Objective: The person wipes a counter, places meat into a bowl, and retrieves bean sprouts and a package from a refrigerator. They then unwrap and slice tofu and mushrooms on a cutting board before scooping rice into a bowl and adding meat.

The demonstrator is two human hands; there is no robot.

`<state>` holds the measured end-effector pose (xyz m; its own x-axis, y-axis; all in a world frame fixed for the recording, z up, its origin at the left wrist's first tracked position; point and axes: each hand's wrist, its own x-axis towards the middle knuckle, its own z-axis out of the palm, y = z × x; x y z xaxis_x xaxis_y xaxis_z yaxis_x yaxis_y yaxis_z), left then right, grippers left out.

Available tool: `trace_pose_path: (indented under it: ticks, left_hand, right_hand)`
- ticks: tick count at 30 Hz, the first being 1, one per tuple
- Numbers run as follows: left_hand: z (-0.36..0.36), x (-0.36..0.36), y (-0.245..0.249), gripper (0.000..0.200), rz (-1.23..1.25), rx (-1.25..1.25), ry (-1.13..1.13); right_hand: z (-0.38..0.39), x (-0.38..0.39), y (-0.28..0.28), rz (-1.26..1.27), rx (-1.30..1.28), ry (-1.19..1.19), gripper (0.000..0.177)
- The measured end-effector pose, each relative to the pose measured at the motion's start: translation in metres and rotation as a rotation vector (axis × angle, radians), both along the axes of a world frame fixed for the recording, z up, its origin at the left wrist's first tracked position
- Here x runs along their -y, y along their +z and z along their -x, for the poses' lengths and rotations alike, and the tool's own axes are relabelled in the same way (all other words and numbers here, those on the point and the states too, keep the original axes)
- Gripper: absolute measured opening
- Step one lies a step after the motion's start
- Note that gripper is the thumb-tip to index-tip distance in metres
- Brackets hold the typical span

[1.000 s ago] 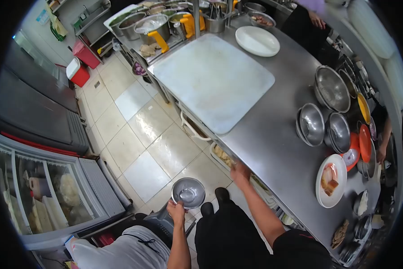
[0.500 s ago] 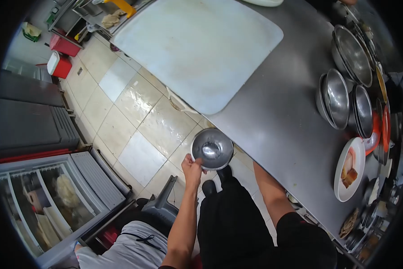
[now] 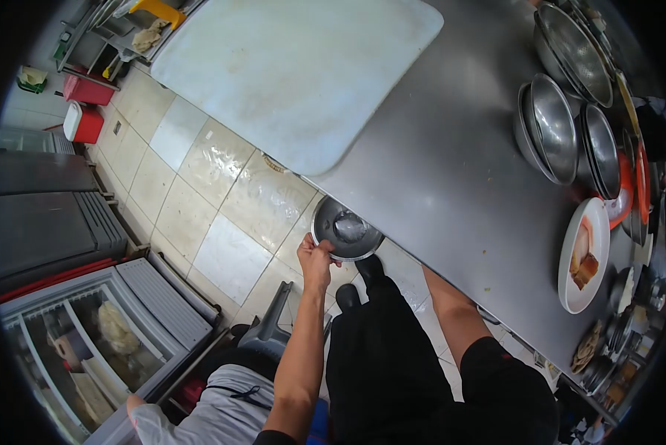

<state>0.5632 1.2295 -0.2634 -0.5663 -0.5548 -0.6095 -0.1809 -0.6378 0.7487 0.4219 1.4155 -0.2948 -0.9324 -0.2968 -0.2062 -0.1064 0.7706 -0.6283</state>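
A round metal bowl hangs beside the long edge of the steel table, part of its far side covered by that edge. My left hand grips the near rim, fingers closed on it and thumb toward the inside. The inside of the bowl shines and looks tilted up at me. My right forearm reaches in under the table edge, which hides the hand.
On the steel table lie a large white cutting board, stacked metal bowls and an oval plate with food. Left stand a glass-topped freezer and a person in a grey shirt.
The view has shifted, so the table and its bowls sit higher and the cutting board further left. More of the bowl in my left hand has gone behind the table edge.
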Motion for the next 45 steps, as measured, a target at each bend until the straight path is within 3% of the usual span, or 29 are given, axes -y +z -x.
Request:
trace_pose_path:
  ticks: [4,8,11,13,15,16,21,23,24,26,27,32,39,45]
  left_hand:
    - [-0.002,0.001,0.000,0.012,0.021,-0.001,-0.021]
    - [-0.010,-0.003,0.001,0.011,0.032,-0.054,-0.050]
    - [-0.015,-0.007,0.022,0.011,0.059,-0.095,-0.102]
    - [-0.025,-0.006,0.024,0.012,0.071,-0.103,-0.132]
    - [-0.037,-0.010,0.028,0.013,0.073,-0.109,-0.166]
    - [-0.042,-0.011,0.031,0.017,0.068,-0.127,-0.191]
    - [-0.055,-0.027,0.040,0.020,0.066,-0.122,-0.226]
    - [-0.059,-0.030,0.042,0.018,0.062,-0.134,-0.235]
    - [-0.061,-0.031,0.040,0.015,0.061,-0.124,-0.228]
    - [-0.068,-0.033,0.039,0.012,0.061,-0.109,-0.221]
    - [-0.071,-0.034,0.041,0.012,0.068,-0.074,-0.208]
    - [-0.088,-0.032,0.023,0.015,0.072,-0.003,-0.137]
    - [-0.086,-0.036,0.009,0.010,0.021,-0.016,-0.094]
    - [-0.084,-0.039,0.000,0.018,0.030,0.011,-0.156]
  right_hand:
    - [-0.003,0.020,0.031,0.077,0.033,0.051,0.034]
    - [-0.027,0.068,0.074,0.197,0.247,0.266,0.034]
    - [-0.064,0.066,0.080,0.325,-0.002,0.425,0.037]
    - [-0.071,0.055,0.083,0.304,-0.040,0.374,0.038]
    - [-0.073,0.039,0.085,0.587,0.355,0.040,0.035]
    - [-0.074,0.035,0.088,0.699,0.403,-0.039,0.028]
    - [-0.076,0.020,0.099,0.716,0.397,-0.184,0.020]
    - [-0.063,0.020,0.075,0.207,0.134,-0.247,0.016]
    - [-0.051,0.020,0.070,0.207,0.131,-0.255,0.016]
    - [-0.035,0.022,0.062,0.005,-0.569,-0.020,0.020]
    - [-0.018,0.027,0.055,-0.028,-0.714,0.019,0.020]
    - [0.026,0.042,0.025,-0.105,-0.348,0.014,0.021]
    - [0.018,0.042,0.015,-0.059,-0.275,0.044,0.021]
    - [0.010,0.030,0.016,0.029,-0.225,0.034,0.021]
